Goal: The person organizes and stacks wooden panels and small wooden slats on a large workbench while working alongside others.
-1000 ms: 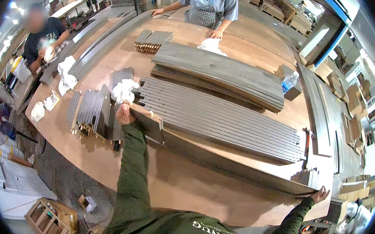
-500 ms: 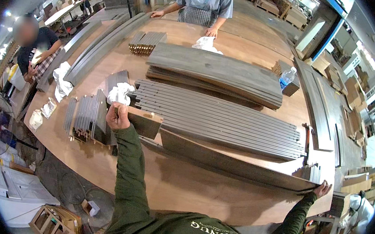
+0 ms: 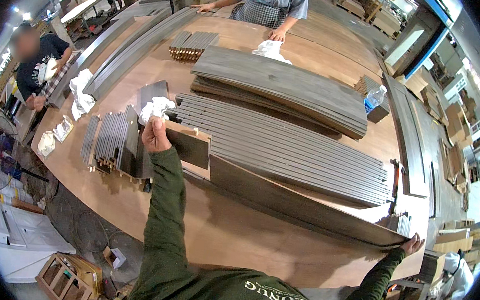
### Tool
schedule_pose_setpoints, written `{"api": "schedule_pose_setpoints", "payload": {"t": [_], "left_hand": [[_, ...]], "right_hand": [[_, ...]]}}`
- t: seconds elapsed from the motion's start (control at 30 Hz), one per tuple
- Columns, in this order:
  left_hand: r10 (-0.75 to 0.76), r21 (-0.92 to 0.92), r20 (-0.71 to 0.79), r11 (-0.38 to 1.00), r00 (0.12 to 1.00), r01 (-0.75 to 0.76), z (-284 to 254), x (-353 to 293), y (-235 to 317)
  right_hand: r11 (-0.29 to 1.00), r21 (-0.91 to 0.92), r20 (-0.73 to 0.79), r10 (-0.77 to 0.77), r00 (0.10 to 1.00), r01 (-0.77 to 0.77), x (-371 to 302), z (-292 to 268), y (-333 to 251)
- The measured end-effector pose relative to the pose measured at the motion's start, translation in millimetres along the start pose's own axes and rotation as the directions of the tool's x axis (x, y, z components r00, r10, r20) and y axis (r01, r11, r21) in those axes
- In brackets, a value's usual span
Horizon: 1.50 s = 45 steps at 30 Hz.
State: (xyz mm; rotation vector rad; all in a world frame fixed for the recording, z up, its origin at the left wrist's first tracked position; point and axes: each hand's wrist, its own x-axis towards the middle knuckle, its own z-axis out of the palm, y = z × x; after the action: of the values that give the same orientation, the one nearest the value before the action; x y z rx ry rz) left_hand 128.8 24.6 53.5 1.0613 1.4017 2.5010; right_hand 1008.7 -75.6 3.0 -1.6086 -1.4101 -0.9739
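My left hand (image 3: 156, 135) is closed at the near-left end of a short grey board (image 3: 190, 148) with a pale top edge and a small dowel sticking up. A crumpled white cloth (image 3: 157, 108) sits just beyond my fingertips; whether they touch it I cannot tell. From the short board's right end a long grey panel (image 3: 298, 199) runs to the right, standing on its edge. My right hand (image 3: 412, 245) grips its far-right end. Behind the panel lies a wide row of narrow grey strips (image 3: 286, 145).
Left of my hand stand stacked short grey pieces (image 3: 114, 142) with dowels. Farther back are stacked wide boards (image 3: 279, 88), a bundle of short pieces (image 3: 193, 46) and a water bottle (image 3: 374, 99). A hammer (image 3: 395, 181) lies right. A co-worker's hand (image 3: 277, 35) rests by another cloth (image 3: 271, 50).
My hands keep their hold on the boards, with little movement. The whole view has shifted slightly. At left, the other person's arm has moved lower.
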Motion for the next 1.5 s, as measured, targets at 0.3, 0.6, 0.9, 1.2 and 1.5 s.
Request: {"api": "schedule_pose_setpoints", "payload": {"t": [0.3, 0.6, 0.9, 1.2, 1.5], "left_hand": [[0.224, 0.203, -0.034, 0.956, 0.974, -0.213, -4.0, -7.7, -15.1], [0.086, 0.07, 0.039, 0.994, 0.996, -0.089, -13.4, -3.0, -16.5], [0.269, 0.23, 0.139, 0.928, 0.953, -0.295, -14.7, -4.3, -3.6], [0.863, 0.328, -0.048, 0.488, 0.502, -0.808, -14.0, 8.5, -89.0], [0.823, 0.222, 0.038, 0.546, 0.567, -0.808, -44.4, -8.4, -114.1]], "right_hand": [[0.899, -0.168, 0.003, -0.411, 0.912, 0.405, 21.2, -10.1, -53.7], [0.895, 0.25, 0.009, 0.379, 0.925, -0.369, 3.2, -0.3, -41.9], [0.962, 0.121, -0.045, 0.25, 0.967, -0.243, 2.0, 0.1, -40.9], [0.977, 0.023, -0.036, -0.213, 0.976, 0.214, -9.7, 10.5, 36.9], [0.998, 0.058, 0.039, 0.008, 0.999, -0.01, -4.4, 0.1, -7.6]]}}
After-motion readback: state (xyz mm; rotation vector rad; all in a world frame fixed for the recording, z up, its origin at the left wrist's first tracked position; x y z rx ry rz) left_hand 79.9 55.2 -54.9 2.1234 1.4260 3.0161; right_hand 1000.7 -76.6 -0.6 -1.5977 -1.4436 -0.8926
